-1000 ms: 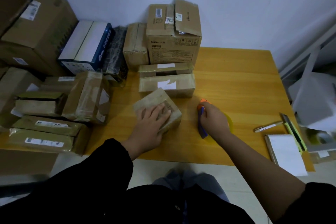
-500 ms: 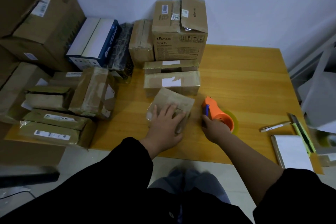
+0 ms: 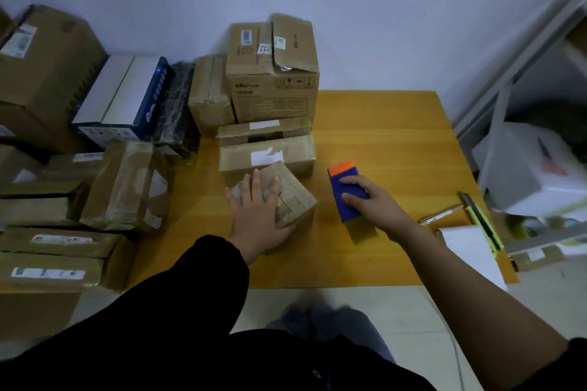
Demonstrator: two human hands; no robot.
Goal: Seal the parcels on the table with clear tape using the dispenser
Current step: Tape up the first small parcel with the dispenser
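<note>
— Since the earlier frame the tape dispenser [image 3: 346, 192] is lying turned over: its blue face is now showing upward and its orange end is pointing toward 12 o'clock, where before its orange body was facing the camera. The small parcel [image 3: 290, 197] is also sitting flatter on the table [image 3: 387, 136].

— What is the right hand [image 3: 373, 205] doing?

— It is gripping the dispenser from the 4 o'clock side, with fingers curling over the blue face and the thumb pressing on the near edge. I cannot tell whether the dispenser is touching the wood.

— And the left hand [image 3: 257, 216]?

— It is resting palm-down on the small parcel, fingers nearly straight and spread over the top, curling round nothing.

— Where is that parcel lying?

— Near the table's front edge, turned at an angle, with the dispenser just beside it at 3 o'clock, not touching. Two flat parcels [image 3: 266, 155] are lying right behind it at 12 o'clock, in front of a tall carton [image 3: 273, 79].

— Anything else?

— More parcels [image 3: 124, 187] are crowding the 9 o'clock side. At 3 o'clock from the dispenser, a pen [image 3: 441, 216], a utility knife [image 3: 482, 222] and a white pad [image 3: 470, 251] are lying near the table's corner.
</note>
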